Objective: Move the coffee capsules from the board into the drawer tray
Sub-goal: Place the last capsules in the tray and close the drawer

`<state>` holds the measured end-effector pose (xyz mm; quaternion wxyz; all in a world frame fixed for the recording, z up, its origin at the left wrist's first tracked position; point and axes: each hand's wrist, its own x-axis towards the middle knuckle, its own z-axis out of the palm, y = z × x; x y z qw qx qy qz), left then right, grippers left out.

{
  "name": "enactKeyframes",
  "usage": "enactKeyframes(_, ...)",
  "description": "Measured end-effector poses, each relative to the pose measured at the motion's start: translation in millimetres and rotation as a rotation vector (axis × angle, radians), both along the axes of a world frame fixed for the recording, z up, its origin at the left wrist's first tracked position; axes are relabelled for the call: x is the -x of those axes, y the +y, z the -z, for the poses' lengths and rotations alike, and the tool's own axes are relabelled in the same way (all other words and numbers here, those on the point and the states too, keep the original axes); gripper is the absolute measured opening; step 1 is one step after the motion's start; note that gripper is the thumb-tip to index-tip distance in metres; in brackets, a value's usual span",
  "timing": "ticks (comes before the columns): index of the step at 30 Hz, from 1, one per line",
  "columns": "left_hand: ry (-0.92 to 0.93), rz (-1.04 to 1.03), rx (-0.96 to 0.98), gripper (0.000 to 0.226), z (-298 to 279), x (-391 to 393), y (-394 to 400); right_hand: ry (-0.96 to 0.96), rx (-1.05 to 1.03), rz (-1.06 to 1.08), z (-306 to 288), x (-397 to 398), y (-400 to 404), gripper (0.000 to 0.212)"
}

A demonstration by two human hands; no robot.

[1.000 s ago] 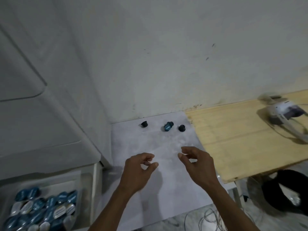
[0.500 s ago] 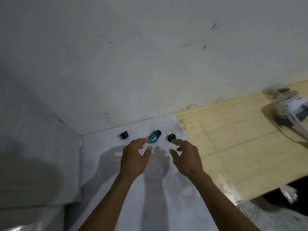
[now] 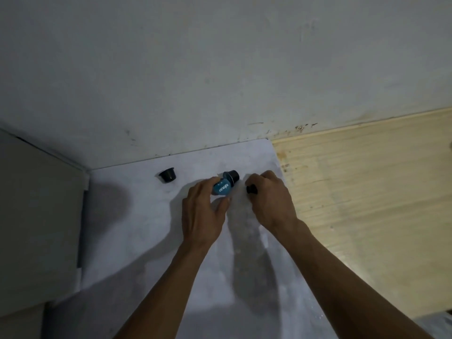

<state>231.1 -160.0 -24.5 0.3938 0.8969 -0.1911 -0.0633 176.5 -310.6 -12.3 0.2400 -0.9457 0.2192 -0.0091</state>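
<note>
Near the centre of the frame, on the pale board [image 3: 151, 231], both hands are at work on the last capsules. Left hand [image 3: 204, 211] has thumb & fingers curled round the blue capsule [image 3: 223, 187], which lies tipped on its side w/ its foil lid facing the camera; the grip looks closed on it, tho it's hard to tell whether it's off the surface. Right hand [image 3: 271, 201], just right of that, is bunched over a small black capsule [image 3: 252, 189], fingertips pinching it; only a bit of it shows under the fingers. A third capsule, the dark capsule [image 3: 167, 175], sits alone upside down farther left near the board's back edge, close to the wall [image 3: 220, 69], untouched & well apart from both hands. So 3 capsules are visible on or at the board, 2 of them in hand. Drawer tray isn't in view, so how full it is can't be said from here. Judging by the bare board, the job is prob. near its end: carry these 2 over, then come back for the 1 on the left. Wooden tabletop [image 3: 367, 204] at right holds nothing relevant.
</note>
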Motion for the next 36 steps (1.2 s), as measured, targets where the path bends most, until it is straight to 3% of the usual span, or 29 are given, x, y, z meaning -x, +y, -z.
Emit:
enactKeyframes(3, -0.048, 0.000, 0.026, 0.048, 6.5, -2.7, -3.6, -0.086, -0.052, 0.015, -1.7, -0.7, 2.5, 0.012)
enactKeyframes(7, -0.101, 0.002, 0.040, 0.042, 12.7, -4.7, -7.0, -0.205, -0.122, -0.003, 4.9, 6.6, 8.0, 0.036)
enactKeyframes(14, -0.174, 0.005, 0.083, 0.032, 21.1, -7.6, -5.6, -0.425, -0.082, 0.097, 30.2, 23.4, 12.0, 0.017)
enactKeyframes(19, -0.193, 0.008, 0.159, 0.029, 21.6, -5.3, -3.5, -0.543, -0.079, 0.170, 48.5, 31.8, 15.4, 0.016)
enactKeyframes(24, -0.184, 0.003, 0.198, 0.027, 17.1, -0.3, 4.7, -0.513, 0.039, 0.162, 47.1, 43.5, 13.6, 0.023)
enactKeyframes(36, -0.138, -0.018, 0.172, 0.028, 7.6, 11.4, 27.3, -0.523, -0.049, 0.178, 31.6, 48.3, 20.1, 0.021)
